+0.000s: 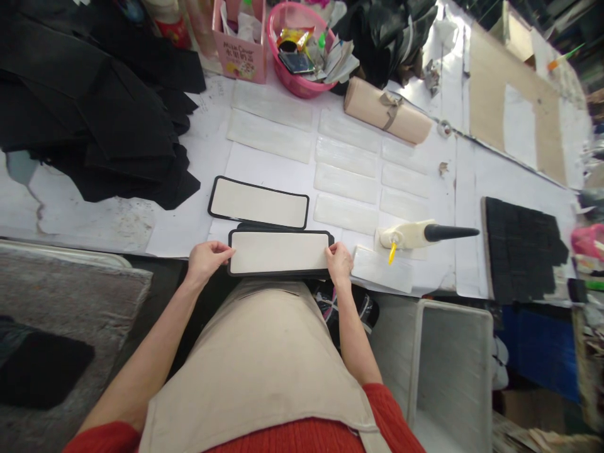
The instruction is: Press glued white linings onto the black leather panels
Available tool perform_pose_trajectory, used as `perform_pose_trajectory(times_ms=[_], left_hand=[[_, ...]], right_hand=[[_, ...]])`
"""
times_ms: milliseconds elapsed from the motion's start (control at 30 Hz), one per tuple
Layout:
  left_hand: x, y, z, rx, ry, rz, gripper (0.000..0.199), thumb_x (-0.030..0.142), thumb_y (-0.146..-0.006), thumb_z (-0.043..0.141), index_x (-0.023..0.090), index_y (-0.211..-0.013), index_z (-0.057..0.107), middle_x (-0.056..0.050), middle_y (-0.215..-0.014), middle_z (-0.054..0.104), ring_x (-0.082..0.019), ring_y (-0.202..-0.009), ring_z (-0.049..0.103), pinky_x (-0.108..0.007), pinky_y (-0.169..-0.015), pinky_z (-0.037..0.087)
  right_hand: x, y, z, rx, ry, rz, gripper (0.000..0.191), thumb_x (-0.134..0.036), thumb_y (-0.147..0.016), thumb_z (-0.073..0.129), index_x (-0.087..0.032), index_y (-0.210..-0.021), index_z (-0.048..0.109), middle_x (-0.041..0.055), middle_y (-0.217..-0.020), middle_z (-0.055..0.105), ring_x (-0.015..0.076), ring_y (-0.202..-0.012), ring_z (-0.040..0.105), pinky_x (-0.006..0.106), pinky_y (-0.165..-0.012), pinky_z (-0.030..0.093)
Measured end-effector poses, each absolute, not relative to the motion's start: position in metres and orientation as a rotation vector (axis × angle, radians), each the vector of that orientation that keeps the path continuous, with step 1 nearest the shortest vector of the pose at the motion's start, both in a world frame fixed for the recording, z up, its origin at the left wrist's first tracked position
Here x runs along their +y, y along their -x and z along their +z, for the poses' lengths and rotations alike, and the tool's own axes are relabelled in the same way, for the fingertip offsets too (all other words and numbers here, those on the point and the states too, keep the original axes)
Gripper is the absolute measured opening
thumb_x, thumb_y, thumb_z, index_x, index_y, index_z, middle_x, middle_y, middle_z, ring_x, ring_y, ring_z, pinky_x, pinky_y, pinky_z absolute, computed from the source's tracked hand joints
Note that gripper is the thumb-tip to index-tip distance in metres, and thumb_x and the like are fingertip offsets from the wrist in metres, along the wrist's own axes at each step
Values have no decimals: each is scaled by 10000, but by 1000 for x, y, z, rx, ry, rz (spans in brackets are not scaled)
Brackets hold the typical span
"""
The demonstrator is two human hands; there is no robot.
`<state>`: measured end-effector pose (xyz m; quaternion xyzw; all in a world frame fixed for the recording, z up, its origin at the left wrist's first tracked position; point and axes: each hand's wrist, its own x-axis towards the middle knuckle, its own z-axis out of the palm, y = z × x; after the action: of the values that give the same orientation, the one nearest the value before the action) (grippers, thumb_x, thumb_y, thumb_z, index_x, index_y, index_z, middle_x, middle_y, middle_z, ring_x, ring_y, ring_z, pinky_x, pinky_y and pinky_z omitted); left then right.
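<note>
A white rectangular panel with a black border (pixel 280 253) lies at the table's front edge, with more black-edged pieces partly showing beneath it. My left hand (pixel 207 261) pinches its left end between thumb and fingers. At the opposite end, my right hand (pixel 340 261) grips the right edge. Just beyond lies a second white panel with a black border (pixel 259 202), slightly tilted. To the right of my right hand, a cream bottle with a black handle and a yellow nozzle (pixel 406 236) rests on its side on the table.
Black sheets (pixel 104 107) are heaped at the left. Translucent strips (pixel 346 182) lie in rows on the white table covering. Behind them are a pink basket (pixel 302 85), a pink box (pixel 240 56) and a beige roll (pixel 387 110). A grey bin (pixel 453 365) stands below right.
</note>
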<state>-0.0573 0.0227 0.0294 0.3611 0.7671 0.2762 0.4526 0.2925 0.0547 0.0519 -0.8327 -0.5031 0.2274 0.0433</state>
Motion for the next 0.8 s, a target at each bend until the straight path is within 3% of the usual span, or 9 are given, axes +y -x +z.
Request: perform_pose_trajectory(times_ms=[300, 400, 500, 567, 667, 733, 800], left_hand=[[24, 54, 35, 1835, -826, 749, 370, 458, -515, 810, 154, -654, 651, -4, -549, 638, -116, -464, 550, -223, -472, 402], [20, 53, 36, 1796, -823, 771, 392, 475, -537, 815, 156, -672, 630, 4, -549, 619, -116, -478, 545, -223, -471, 394], [14, 53, 37, 1893, -934, 759, 383, 513, -638, 768, 168, -696, 612, -5, -578, 613, -147, -529, 571, -256, -505, 434], [9, 50, 39, 2055, -1079, 773, 371, 516, -700, 742, 170, -763, 627, -41, -704, 656, -188, -636, 618, -312, -600, 496], [6, 37, 44, 2175, -1527, 850, 374, 471, -802, 686, 156, -1003, 661, -149, -1105, 672, -289, -997, 653, -424, -849, 524], [8, 22, 45, 2035, -1928, 827, 411, 409, -887, 601, 140, -1197, 628, -198, -1355, 575, -326, -1279, 533, -472, -1026, 453], [11, 4, 41, 1838, -2178, 714, 470, 346, -943, 520, 115, -1351, 546, -208, -1489, 474, -316, -1439, 367, -494, -1149, 336]], right_hand=[[49, -308, 45, -1560, 2359, 673, 155, -315, -913, 525, -199, -948, 622, 35, -841, 678, 209, -780, 610, 300, -700, 402], [42, -303, 47, -1577, 2287, 476, 223, -330, -971, 450, -188, -1018, 615, 63, -920, 677, 212, -817, 608, 317, -735, 431], [36, -287, 44, -1697, 2132, 270, 291, -337, -1012, 397, -163, -1094, 615, 129, -1087, 663, 235, -1013, 595, 358, -877, 454], [33, -271, 39, -1840, 1987, 237, 332, -324, -1028, 374, -146, -1193, 601, 160, -1238, 630, 246, -1186, 544, 386, -992, 430], [31, -242, 30, -2063, 1812, 296, 398, -286, -1034, 368, -147, -1376, 516, 143, -1437, 535, 241, -1399, 403, 418, -1129, 347], [32, -223, 24, -2200, 1730, 345, 455, -278, -1030, 386, -153, -1464, 439, 123, -1524, 456, 231, -1479, 297, 434, -1195, 263], [34, -208, 18, -2318, 1656, 381, 512, -298, -1027, 402, -157, -1518, 369, 106, -1578, 383, 219, -1513, 227, 437, -1230, 192]])
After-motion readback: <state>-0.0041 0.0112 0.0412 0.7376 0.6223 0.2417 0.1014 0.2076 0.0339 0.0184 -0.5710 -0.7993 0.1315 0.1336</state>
